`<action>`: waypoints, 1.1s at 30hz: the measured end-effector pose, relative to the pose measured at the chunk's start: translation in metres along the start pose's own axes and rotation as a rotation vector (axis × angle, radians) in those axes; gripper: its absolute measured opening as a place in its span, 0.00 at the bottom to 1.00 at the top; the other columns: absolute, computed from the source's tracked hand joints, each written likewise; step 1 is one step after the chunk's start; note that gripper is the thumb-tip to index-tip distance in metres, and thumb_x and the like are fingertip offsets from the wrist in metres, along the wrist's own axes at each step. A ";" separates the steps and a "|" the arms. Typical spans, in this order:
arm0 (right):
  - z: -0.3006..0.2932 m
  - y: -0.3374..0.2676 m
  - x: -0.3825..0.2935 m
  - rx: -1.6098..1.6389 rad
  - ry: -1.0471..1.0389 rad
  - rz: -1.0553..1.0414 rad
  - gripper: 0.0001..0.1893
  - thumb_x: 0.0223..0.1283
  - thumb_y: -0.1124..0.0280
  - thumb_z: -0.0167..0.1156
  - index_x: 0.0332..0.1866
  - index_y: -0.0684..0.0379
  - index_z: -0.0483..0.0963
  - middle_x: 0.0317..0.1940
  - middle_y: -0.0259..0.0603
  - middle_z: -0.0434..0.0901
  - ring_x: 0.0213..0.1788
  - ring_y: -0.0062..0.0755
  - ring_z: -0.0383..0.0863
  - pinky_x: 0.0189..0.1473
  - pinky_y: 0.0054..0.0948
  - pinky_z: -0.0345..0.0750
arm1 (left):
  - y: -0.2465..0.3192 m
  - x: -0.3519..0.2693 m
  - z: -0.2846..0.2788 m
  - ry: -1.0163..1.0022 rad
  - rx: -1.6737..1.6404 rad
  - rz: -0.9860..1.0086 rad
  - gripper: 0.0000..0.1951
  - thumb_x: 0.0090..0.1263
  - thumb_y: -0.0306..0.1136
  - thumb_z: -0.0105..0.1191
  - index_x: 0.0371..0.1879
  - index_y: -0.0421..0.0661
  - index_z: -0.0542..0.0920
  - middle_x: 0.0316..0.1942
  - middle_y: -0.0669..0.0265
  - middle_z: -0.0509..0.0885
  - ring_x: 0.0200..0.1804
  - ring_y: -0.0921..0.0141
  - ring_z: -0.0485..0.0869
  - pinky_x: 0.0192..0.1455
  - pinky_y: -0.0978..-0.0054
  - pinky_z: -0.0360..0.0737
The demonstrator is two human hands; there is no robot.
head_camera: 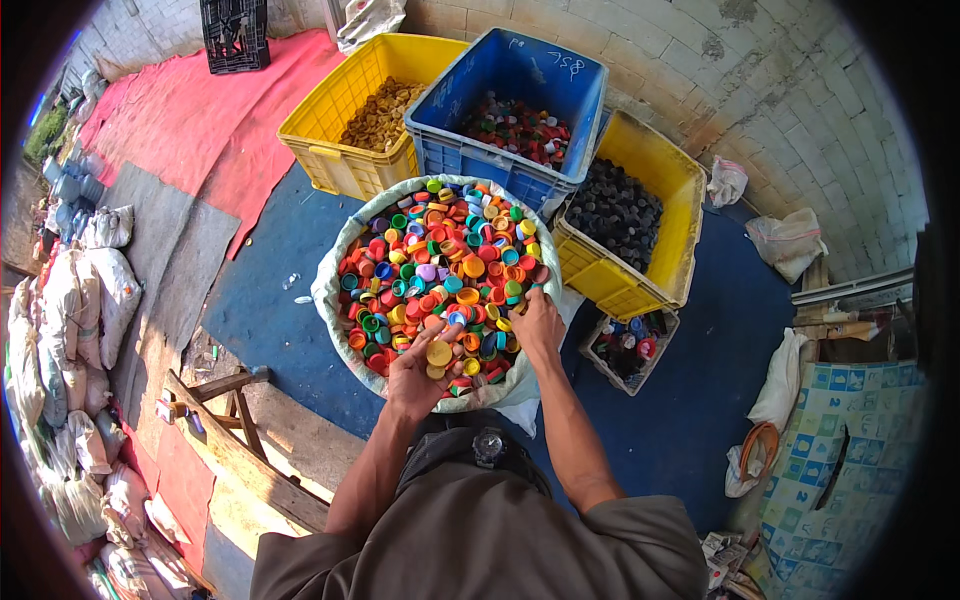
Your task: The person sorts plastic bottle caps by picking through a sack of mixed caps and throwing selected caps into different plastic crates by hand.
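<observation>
A large woven sack (328, 300) with a rolled rim stands in front of me, heaped with plastic bottle caps (450, 255) of many colours. Over the near part of the heap, my left hand (421, 375) is turned palm up and holds yellowish-tan caps (438, 354), with the fingers partly curled around them. My right hand (538, 324) reaches over the sack's right side, its fingertips bent down at the caps. A small cap seems to sit at those fingertips, but the fingers hide part of it, and I cannot tell whether it is gripped.
Beyond the sack stand a yellow crate (341, 161) with tan caps, a blue crate (487, 161) with mixed caps, and another yellow crate (600, 270) with black caps. A small grey crate (636, 381) sits at right. A wooden bench (240, 457) and filled sacks (75, 315) are at left.
</observation>
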State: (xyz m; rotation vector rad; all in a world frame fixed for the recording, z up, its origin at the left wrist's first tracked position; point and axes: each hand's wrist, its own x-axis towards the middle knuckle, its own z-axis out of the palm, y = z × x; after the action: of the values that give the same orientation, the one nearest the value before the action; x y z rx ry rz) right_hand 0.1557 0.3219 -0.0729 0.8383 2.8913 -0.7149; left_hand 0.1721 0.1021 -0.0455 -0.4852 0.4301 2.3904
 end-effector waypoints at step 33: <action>-0.040 0.016 -0.026 2.041 -0.619 0.250 0.19 0.50 0.78 0.50 0.50 0.67 0.74 0.30 0.39 0.77 0.30 0.28 0.76 0.37 0.29 0.72 | 0.001 0.001 0.013 -0.082 0.141 0.053 0.21 0.72 0.29 0.43 0.64 0.43 0.63 0.62 0.50 0.70 0.56 0.60 0.77 0.57 0.67 0.78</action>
State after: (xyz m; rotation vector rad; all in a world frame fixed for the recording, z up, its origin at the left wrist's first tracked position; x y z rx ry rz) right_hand 0.1892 0.3385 -0.0391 0.5681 0.6677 -2.9222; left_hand 0.1676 0.1072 -0.0345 -0.3149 0.5763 2.4000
